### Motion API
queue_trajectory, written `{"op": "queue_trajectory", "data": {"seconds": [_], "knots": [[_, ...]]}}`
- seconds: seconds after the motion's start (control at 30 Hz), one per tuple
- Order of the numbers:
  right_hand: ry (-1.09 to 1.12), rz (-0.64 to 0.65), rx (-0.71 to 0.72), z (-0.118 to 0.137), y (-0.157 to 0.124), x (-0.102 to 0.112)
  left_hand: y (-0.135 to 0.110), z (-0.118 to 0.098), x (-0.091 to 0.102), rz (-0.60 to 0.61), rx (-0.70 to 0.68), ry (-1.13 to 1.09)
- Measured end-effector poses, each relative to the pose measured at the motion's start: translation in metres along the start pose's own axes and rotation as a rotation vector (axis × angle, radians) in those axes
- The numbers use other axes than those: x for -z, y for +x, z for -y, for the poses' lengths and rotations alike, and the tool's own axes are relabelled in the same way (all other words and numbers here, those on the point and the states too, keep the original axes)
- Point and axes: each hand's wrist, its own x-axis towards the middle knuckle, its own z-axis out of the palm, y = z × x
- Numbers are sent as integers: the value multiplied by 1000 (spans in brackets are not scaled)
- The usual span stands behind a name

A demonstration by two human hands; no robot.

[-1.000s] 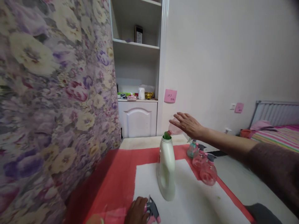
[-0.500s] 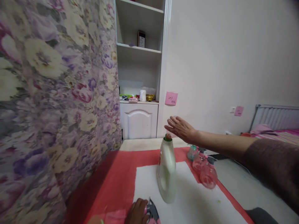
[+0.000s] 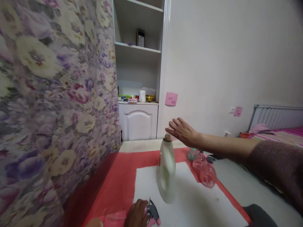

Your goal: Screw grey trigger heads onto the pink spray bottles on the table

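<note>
A tall white detergent bottle (image 3: 166,176) stands upright on a white cloth (image 3: 189,201) over a red table cover (image 3: 113,176). My right hand (image 3: 181,130) reaches in from the right and hovers just above the bottle's mouth, fingers curved over a clear pink bottle (image 3: 168,137). That bottle is tipped neck-down into the opening and is mostly hidden under my palm. At the bottom edge, my left hand (image 3: 137,214) is closed around a pink and grey spray trigger head (image 3: 152,214) lying on the cloth.
Three small spray bottles, one teal (image 3: 192,154) and two pink (image 3: 207,175), stand right of the white bottle. A floral curtain (image 3: 54,104) fills the left. Behind are a white shelf cabinet (image 3: 138,119), a wall with a pink note (image 3: 171,98), and a bed (image 3: 276,134).
My right hand has moved left and slightly lower, closer over the white bottle's mouth, so the pink bottle shows less. The left hand stays on the trigger head.
</note>
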Motion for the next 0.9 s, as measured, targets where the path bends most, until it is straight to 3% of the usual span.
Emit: {"op": "queue_trajectory", "data": {"seconds": [0.2, 0.37, 0.47, 0.57, 0.6, 0.7, 0.8, 0.9], "knots": [[43, 10, -35, -6, -11, -12, 2, -12, 8, 19, 34, 10], [199, 18, -109, -9, -23, -31, 1, -2, 0, -30, 1, 10], [461, 23, -245, -11, -41, -47, 0, 5, -6, -64, -14, 13], [938, 11, -454, -3, -71, -68, 2, 2, -4, -32, -12, -18], [1118, 3, -519, 5, -84, -77, 3, -1, -2, -12, -6, -23], [1332, 36, -564, 50, -129, -105, 7, -10, 5, 38, 16, -5], [1764, -40, -719, 122, -172, -131, 9, -11, 6, 33, 12, -1], [2084, -121, -850, 194, -198, -142, 9, -4, 1, -6, -15, -39]]}}
